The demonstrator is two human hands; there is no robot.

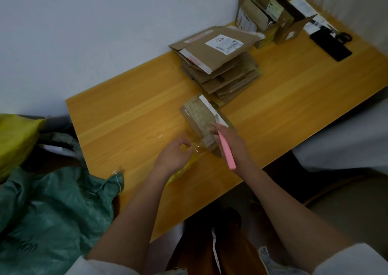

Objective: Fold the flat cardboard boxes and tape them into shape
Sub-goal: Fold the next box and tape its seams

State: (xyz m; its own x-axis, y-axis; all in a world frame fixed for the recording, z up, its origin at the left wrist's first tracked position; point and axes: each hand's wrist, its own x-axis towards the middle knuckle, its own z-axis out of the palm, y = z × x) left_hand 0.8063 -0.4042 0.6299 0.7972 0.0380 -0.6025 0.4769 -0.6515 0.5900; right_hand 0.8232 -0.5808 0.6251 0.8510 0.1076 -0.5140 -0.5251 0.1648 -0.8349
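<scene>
A small folded cardboard box point(201, 117) lies on the wooden table point(126, 117), partly wrapped in clear tape. My right hand point(228, 142) rests on its near end and grips a pink utility knife point(226, 151), blade toward the box. My left hand point(174, 155) pinches a strip of clear tape point(195, 147) that runs to the box's near end. A yellowish tape roll point(180, 173) shows partly under my left wrist. A stack of flat cardboard boxes point(218, 64) lies farther back.
Assembled open boxes point(270, 16) stand at the far right corner by the wall. A black phone point(331, 43), scissors point(344, 36) and papers lie at the far right. A green woven sack point(52, 211) and yellow bag point(16, 140) sit left of the table.
</scene>
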